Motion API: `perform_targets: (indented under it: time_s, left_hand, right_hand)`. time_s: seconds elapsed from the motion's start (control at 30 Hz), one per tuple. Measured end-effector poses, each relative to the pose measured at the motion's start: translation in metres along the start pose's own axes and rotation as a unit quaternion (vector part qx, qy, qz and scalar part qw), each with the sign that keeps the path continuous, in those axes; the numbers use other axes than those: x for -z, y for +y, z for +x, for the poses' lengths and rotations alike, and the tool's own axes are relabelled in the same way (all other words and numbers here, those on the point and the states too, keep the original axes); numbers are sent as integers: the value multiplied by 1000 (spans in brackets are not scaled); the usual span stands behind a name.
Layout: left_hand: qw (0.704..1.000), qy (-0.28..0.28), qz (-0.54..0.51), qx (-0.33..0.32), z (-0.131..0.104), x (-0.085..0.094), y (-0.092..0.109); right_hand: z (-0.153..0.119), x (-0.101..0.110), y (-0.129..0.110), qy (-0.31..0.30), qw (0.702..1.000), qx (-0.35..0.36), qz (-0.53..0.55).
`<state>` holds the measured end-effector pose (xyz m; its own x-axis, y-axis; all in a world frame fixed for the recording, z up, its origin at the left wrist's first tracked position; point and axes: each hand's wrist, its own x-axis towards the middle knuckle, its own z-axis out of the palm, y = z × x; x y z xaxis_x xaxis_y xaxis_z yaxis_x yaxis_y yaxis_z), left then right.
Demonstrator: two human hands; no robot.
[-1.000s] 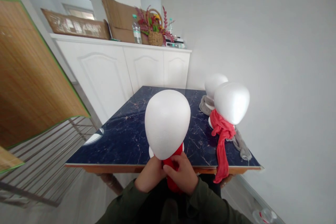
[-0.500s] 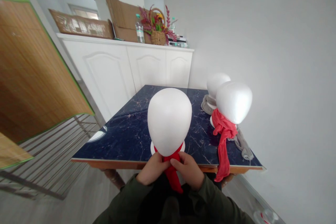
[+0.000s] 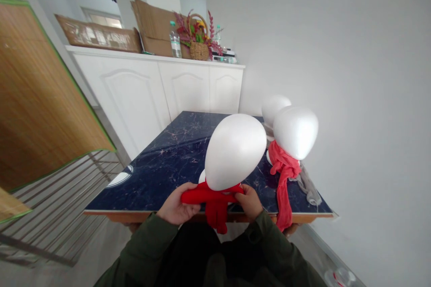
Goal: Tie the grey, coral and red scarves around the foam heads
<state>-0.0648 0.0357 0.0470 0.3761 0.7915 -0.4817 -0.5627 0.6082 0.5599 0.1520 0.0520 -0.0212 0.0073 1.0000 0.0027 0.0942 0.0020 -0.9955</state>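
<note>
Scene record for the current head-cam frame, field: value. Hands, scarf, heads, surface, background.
left hand: grips red scarf
right hand: grips same scarf, opposite side
scarf state: stretched between hands; part hangs down
nearest white head: above scarf, tilted
front-right white head: coral scarf around neck
rear white head: partly hidden
surface: dark blue table
background: white cabinet, flower basket

Near head form (image 3: 235,152) on surface (image 3: 161,179), by front edge; scarf (image 3: 216,217) at its neck, left hand (image 3: 180,206) on scarf's left, right hand (image 3: 249,202) on its right. Farther right: second head form (image 3: 296,132), second scarf (image 3: 284,179) hanging over edge; third head form (image 3: 273,107) behind. Beyond surface: cabinet (image 3: 188,87), bottle (image 3: 175,44) left of basket (image 3: 199,51) on top. Left: rack (image 3: 43,254).
</note>
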Motion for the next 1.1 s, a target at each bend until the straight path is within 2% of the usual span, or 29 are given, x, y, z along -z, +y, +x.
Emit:
perform_targets:
  time_s: [0.1,0.2,0.3,0.33,0.4,0.53,0.6,0.7,0.8,0.9,0.97,1.03,1.1]
  left_hand:
    - [999,8,-45,28,-8,10,-4]
    - [998,-31,-35,29,-15,15,-22]
    - [992,-103,-57,-40,-21,14,-37]
    - [990,-105,-70,-68,-23,13,-39]
    - [989,-57,-96,-96,-27,14,-37]
    - [984,83,-142,-67,-39,16,-28]
    - [982,101,-154,-40,-45,14,-29]
    - [985,80,-154,5,-47,5,-44]
    - [990,43,-133,28,-39,-1,-64]
    - [989,19,-147,8,-28,-4,-73]
    - [987,-3,-162,-2,-24,-6,-75]
    - [986,-28,-163,5,-23,-11,-76]
    - [986,-40,-160,9,-21,-16,-78]
  right_hand:
    - [3,3,-1,28,993,66,-95]
    - [5,3,-6,36,969,128,-209]
    - [9,1,-7,39,948,153,-277]
    - [10,0,-7,39,944,156,-289]
    - [11,-1,-4,36,939,161,-302]
    - [14,-2,2,39,929,177,-324]
    - [15,-3,1,44,928,176,-326]
    - [18,-6,-4,45,946,162,-276]
    - [13,-9,-6,42,980,108,-161]
    - [-7,-12,-7,14,998,51,-23]
    - [-29,-13,-8,22,996,87,2]
    - [-53,-14,-12,27,983,172,-50]
    - [-72,-16,-18,-7,961,247,-125]
